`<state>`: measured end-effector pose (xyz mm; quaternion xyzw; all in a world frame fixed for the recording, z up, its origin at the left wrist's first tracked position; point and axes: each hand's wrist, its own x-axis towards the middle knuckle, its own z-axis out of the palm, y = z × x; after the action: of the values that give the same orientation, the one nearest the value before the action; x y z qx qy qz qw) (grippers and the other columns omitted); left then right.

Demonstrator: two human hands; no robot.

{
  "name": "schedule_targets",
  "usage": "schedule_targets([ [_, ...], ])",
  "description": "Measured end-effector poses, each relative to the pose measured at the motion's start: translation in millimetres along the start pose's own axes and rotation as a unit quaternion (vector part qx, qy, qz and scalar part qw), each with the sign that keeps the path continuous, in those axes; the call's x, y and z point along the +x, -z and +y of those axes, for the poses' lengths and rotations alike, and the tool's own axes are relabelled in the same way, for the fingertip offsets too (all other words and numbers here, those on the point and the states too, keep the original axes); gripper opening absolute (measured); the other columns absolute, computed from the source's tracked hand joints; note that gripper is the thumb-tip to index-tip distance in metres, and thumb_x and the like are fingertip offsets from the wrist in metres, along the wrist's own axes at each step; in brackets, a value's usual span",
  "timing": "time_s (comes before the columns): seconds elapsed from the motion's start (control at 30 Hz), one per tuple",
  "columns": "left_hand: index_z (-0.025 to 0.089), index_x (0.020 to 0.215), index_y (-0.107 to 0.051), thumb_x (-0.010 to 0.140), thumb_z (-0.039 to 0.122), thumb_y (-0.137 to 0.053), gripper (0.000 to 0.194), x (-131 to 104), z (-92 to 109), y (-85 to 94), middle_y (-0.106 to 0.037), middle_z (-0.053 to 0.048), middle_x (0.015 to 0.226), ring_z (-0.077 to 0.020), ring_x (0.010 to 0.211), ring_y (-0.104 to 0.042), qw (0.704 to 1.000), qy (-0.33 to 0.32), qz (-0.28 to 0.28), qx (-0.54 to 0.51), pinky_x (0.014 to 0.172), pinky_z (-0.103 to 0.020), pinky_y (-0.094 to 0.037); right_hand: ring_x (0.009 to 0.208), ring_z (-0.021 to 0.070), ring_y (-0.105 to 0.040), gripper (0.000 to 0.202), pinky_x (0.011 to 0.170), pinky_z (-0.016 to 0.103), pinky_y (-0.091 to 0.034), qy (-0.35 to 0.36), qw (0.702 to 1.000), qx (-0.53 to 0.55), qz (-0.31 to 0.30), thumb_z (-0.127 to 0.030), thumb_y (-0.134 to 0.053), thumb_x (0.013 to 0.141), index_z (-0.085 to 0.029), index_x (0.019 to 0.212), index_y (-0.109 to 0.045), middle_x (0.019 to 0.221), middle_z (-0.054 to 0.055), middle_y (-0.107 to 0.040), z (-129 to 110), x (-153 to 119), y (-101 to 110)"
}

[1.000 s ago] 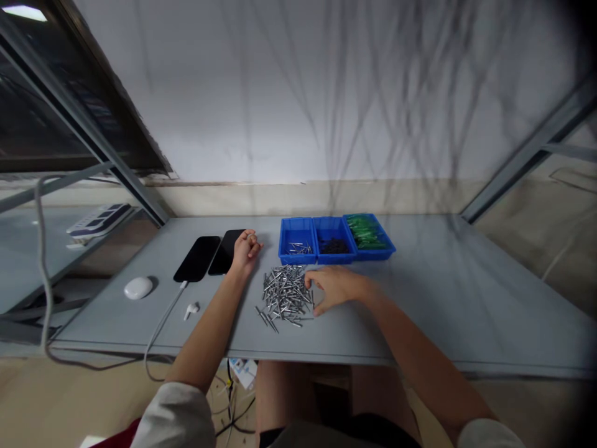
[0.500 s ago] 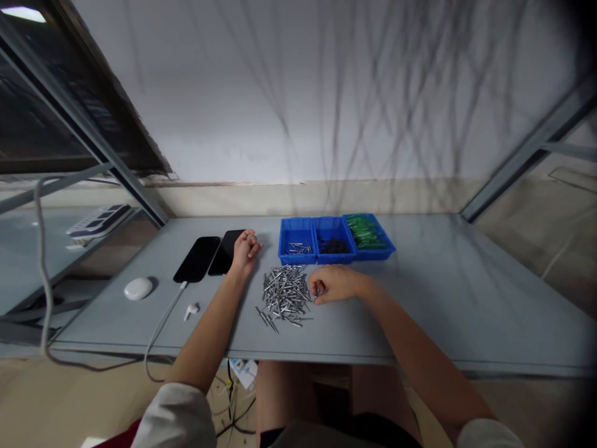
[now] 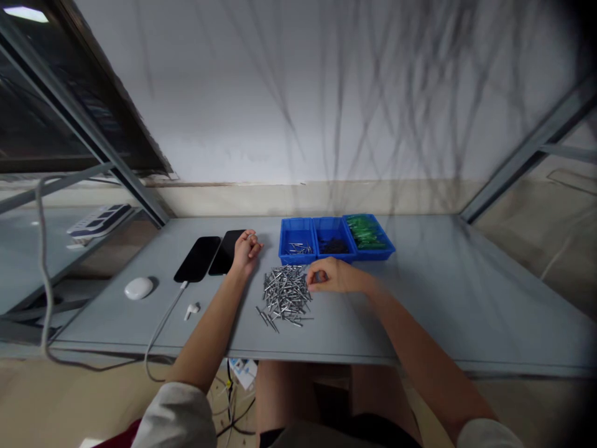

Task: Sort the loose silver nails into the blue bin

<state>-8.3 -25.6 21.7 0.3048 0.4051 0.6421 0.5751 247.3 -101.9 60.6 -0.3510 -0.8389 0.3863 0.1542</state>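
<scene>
Bench, pale grey, standing against a white wall. A pile of rivet-like metal pins lies on it just nearer than the row of blue bins; a few loose pins lie at the pile's near left edge. Right hand is at the pile's right edge, nearer than the middle bin: thumb and forefinger bend toward each other in a ring, tips meeting or almost so beside the pins; cannot tell whether a pin is pinched between them. Left hand lies to the left of the pile, palm side up, fingers curled loosely inward; its contents, if any, cannot be made out. It overlaps the right edge of the right smartphone; contact unclear. Left smartphone lies just beside that one, both screens dark, a white cable at its near end. Nearer and to the left: a white earbud and a rounded white case. Bins stand side by side: left bin with a small number of pins, middle bin with dark small pieces, right bin, slightly angled, with green slender pieces. Power strip on a separate surface at far left.
</scene>
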Motion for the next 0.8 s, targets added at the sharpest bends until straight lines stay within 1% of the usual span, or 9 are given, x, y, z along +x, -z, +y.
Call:
schedule_targets([
  [0.07, 0.019, 0.081, -0.047, 0.064, 0.001, -0.051, 0.025, -1, 0, -0.7, -0.040, 0.015, 0.052, 0.0023, 0.027, -0.020, 1.000, 0.002, 0.001, -0.002, 0.057, -0.017, -0.047, 0.058, 0.0113, -0.051, 0.015, 0.054, 0.023, -0.037, -0.007, 0.999, 0.045, 0.022, -0.032, -0.068, 0.077, -0.018, 0.081, -0.070, 0.069, 0.000, -0.064, 0, 2, -1],
  [0.17, 0.019, 0.081, -0.047, 0.063, -0.001, -0.048, 0.027, -2, 1, -1.6, -0.041, 0.015, 0.051, 0.0021, 0.026, -0.020, 1.000, 0.004, 0.004, -0.001, 0.057, -0.017, -0.047, 0.057, 0.0101, -0.051, 0.020, 0.052, 0.021, -0.037, -0.016, 0.991, 0.119, 0.053, -0.035, -0.068, 0.076, -0.017, 0.082, -0.069, 0.067, 0.000, -0.063, 0, 7, -3],
  [0.3, 0.019, 0.081, -0.048, 0.061, -0.002, -0.045, 0.029, -3, 2, -1.9, -0.042, 0.014, 0.051, 0.0020, 0.026, -0.021, 1.000, 0.003, 0.005, 0.003, 0.059, -0.017, -0.048, 0.054, 0.0087, -0.051, 0.023, 0.048, 0.020, -0.039, -0.039, 0.967, 0.236, 0.085, -0.039, -0.066, 0.077, -0.017, 0.084, -0.067, 0.074, 0.002, -0.066, 1, 11, -3],
  [0.4, 0.019, 0.081, -0.047, 0.061, -0.002, -0.045, 0.029, -3, 2, -2.2, -0.042, 0.014, 0.051, 0.0021, 0.026, -0.021, 1.000, 0.003, 0.005, 0.001, 0.058, -0.017, -0.048, 0.052, 0.0075, -0.051, 0.024, 0.046, 0.020, -0.040, -0.032, 0.947, 0.299, 0.112, -0.040, -0.065, 0.078, -0.018, 0.085, -0.066, 0.079, 0.003, -0.068, 3, 11, -1],
  [0.53, 0.019, 0.081, -0.047, 0.061, -0.003, -0.043, 0.029, -2, 2, -3.2, -0.042, 0.014, 0.051, 0.0019, 0.026, -0.021, 1.000, 0.006, 0.007, -0.003, 0.057, -0.016, -0.047, 0.051, 0.0065, -0.051, 0.026, 0.044, 0.019, -0.040, -0.029, 0.925, 0.347, 0.150, -0.043, -0.065, 0.078, -0.018, 0.085, -0.066, 0.083, 0.005, -0.069, 7, 12, 2],
  [0.63, 0.018, 0.082, -0.047, 0.062, -0.002, -0.044, 0.028, -2, 2, -3.8, -0.042, 0.014, 0.050, 0.0018, 0.026, -0.020, 1.000, 0.005, 0.005, -0.003, 0.057, -0.016, -0.047, 0.051, 0.0061, -0.051, 0.028, 0.043, 0.018, -0.040, -0.031, 0.913, 0.370, 0.167, -0.044, -0.066, 0.078, -0.018, 0.088, -0.067, 0.086, 0.005, -0.070, 10, 12, 4],
  [0.8, 0.018, 0.083, -0.046, 0.064, 0.000, -0.048, 0.026, -4, 2, -3.2, -0.042, 0.016, 0.050, 0.0022, 0.026, -0.020, 1.000, 0.004, 0.004, 0.001, 0.058, -0.017, -0.048, 0.050, 0.0069, -0.052, 0.031, 0.043, 0.019, -0.039, -0.041, 0.907, 0.366, 0.205, -0.046, -0.067, 0.076, -0.018, 0.090, -0.068, 0.086, 0.005, -0.071, 15, 15, 5],
])
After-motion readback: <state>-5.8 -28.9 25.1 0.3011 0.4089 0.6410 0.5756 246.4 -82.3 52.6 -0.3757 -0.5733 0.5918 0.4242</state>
